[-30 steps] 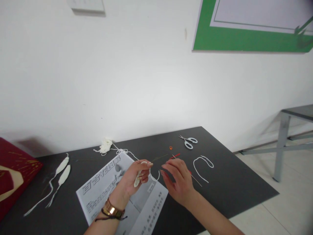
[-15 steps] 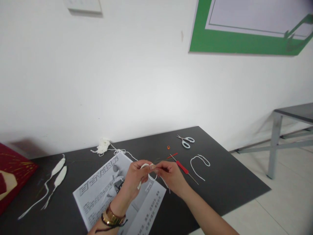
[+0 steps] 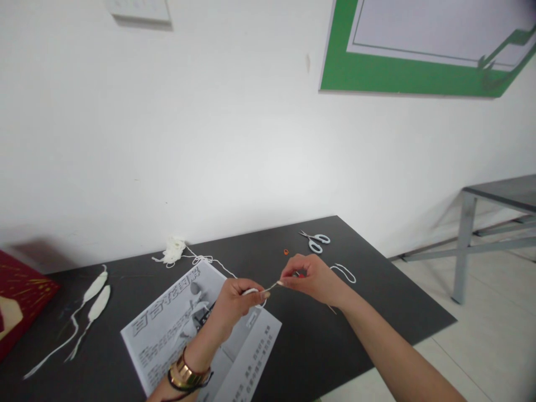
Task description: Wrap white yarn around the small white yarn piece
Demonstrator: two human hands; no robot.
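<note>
My left hand (image 3: 237,304) is closed round a small white crocheted piece (image 3: 250,291) above the printed instruction sheet (image 3: 176,329). My right hand (image 3: 312,276) pinches the white yarn strand (image 3: 273,286) that runs from that piece and holds it taut between the two hands. A gold watch (image 3: 188,375) sits on my left wrist. The red crochet hook lies on the black table (image 3: 377,312) mostly hidden behind my right hand.
White-handled scissors (image 3: 315,241) and a small orange ring (image 3: 286,252) lie at the back right. A loop of white yarn (image 3: 345,272) rests right of my hand. A yarn bundle (image 3: 173,249) sits by the wall, two white petals (image 3: 95,295) at left, a red box (image 3: 19,301) beyond.
My right hand left the table, met the left hand at the white piece, then drew away to the right with the strand pinched taut.
</note>
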